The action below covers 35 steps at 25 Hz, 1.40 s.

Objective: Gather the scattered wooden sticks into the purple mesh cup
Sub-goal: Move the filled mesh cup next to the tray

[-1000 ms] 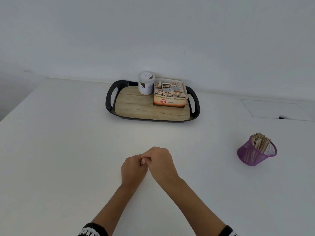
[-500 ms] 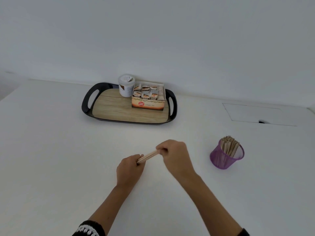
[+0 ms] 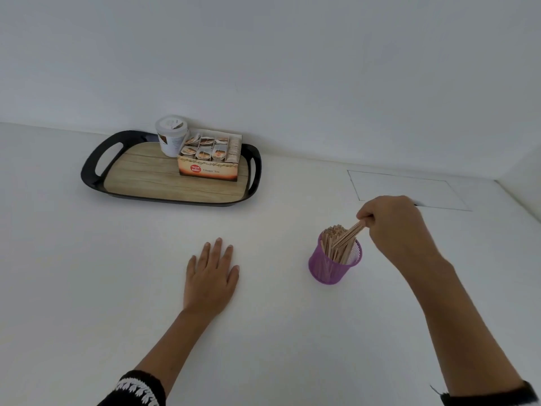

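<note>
Basically down to the release: right hand point(image 3: 392, 227) up and right of the purple mesh cup point(image 3: 334, 262), grip pinching the top ends of a small bundle of wooden sticks point(image 3: 348, 236). Long axis slanting down-left from the grip, low ends already inside the cup's rim among the rest. Left hand point(image 3: 211, 276) flat and spread on the desk point(image 3: 87, 273), well left of the cup, holding nothing. Probably just needs letting go.

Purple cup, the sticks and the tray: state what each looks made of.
Purple cup: fine wire mesh, likely coated metal; the sticks show through it.
Sticks: pale, matte, flat wood.
Tray: glossy black rim, probably plastic; wood-grain floor, possibly printed.
</note>
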Tool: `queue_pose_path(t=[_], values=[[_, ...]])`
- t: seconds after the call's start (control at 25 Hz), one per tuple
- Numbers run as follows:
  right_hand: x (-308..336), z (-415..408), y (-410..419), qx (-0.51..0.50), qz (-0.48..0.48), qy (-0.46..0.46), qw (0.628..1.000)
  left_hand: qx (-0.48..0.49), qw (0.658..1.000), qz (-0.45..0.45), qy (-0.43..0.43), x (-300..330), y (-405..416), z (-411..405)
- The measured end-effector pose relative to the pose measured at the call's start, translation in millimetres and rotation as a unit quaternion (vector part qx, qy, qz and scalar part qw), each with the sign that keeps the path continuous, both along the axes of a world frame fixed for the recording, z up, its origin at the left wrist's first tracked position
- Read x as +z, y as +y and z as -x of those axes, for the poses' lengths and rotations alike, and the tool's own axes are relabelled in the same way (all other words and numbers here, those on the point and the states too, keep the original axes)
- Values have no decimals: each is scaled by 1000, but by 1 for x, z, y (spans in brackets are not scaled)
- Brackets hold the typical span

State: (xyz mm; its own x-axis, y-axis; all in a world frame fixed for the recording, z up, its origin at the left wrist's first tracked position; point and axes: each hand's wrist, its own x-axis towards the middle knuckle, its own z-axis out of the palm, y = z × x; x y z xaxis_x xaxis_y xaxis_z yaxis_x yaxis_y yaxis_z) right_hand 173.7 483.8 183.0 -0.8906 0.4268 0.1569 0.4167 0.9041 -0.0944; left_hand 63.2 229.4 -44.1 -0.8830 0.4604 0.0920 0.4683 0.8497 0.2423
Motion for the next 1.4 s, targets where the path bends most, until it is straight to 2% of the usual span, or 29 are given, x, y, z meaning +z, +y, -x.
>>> queue_pose_path(t=[0.12, 0.24, 0.36, 0.48, 0.6, 0.72, 0.8, 0.92, 1.04, 1.16, 1.24, 1.4], values=[[-31, 7, 9, -1, -61, -85, 994, 6, 1000, 7, -3, -2, 2, -1], [-53, 15, 7, -10, -25, -135, 991, 9, 1000, 9, -8, -1, 3, -2], [-69, 20, 6, -7, -3, -141, 990, 10, 1000, 6, -12, 0, 3, -3], [-82, 18, 5, -7, 49, -94, 994, 12, 1000, 3, -13, 0, 3, -3], [-86, 13, 9, -36, 134, 23, 990, 13, 1000, 7, -9, -1, 3, -3], [-84, 5, 16, -79, 195, 178, 961, 14, 1000, 11, -5, -1, 3, -3], [-86, -2, 22, -88, 274, 241, 927, 13, 1000, 8, -7, -2, 2, -3], [-107, -14, 28, -53, 457, 177, 870, 13, 1000, 7, -9, -3, 2, -2], [-145, -23, 22, -38, 550, 157, 820, 9, 1000, 8, -11, -3, 2, -1], [-175, -20, 6, -81, 559, 233, 791, 8, 1000, 8, -9, -2, 2, -1], [-181, -14, -6, -107, 519, 279, 801, 7, 1000, 10, -8, -3, 1, -1], [-182, -1, -41, -102, 487, 287, 819, -4, 1000, 3, -13, -4, -2, -1]])
